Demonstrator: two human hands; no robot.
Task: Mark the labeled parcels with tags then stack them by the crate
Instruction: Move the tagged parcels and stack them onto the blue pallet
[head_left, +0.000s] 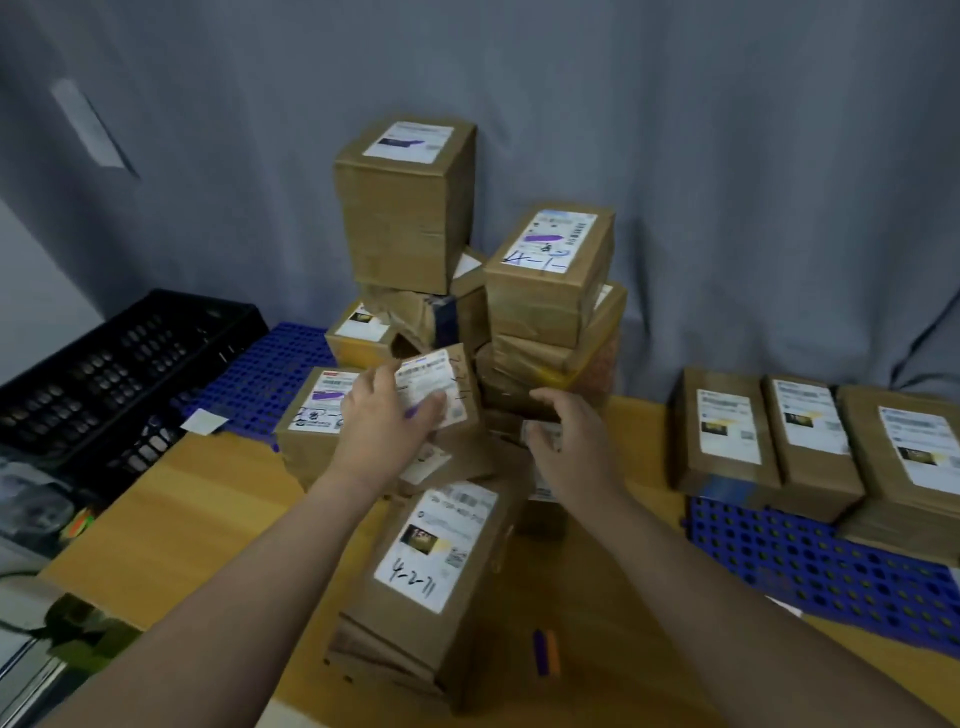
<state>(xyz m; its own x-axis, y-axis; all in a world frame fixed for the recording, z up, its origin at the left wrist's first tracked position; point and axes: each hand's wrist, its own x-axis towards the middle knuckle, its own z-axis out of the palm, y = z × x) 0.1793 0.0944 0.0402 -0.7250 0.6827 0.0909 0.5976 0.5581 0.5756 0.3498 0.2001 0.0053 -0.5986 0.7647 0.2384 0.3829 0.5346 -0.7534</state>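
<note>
A pile of brown labelled parcels (545, 291) rises at the middle of the wooden table (171, 519). My left hand (384, 421) grips a small tilted parcel (441, 384) by its white label, low in the pile's front. To its right, my right hand (566, 436) reaches in with fingers curled over another small parcel (540, 434) at the pile's base. In front lies a flat parcel marked 4-2-11 (431, 566). A purple and orange marker (545, 652) lies on the table near me. The black crate (119, 364) stands at the left.
A blue perforated mat (270, 369) lies between the crate and the pile. Three labelled parcels (810, 441) stand in a row at the right, on another blue mat (831, 566). A grey curtain (727, 156) hangs behind. Clutter sits at the lower left edge.
</note>
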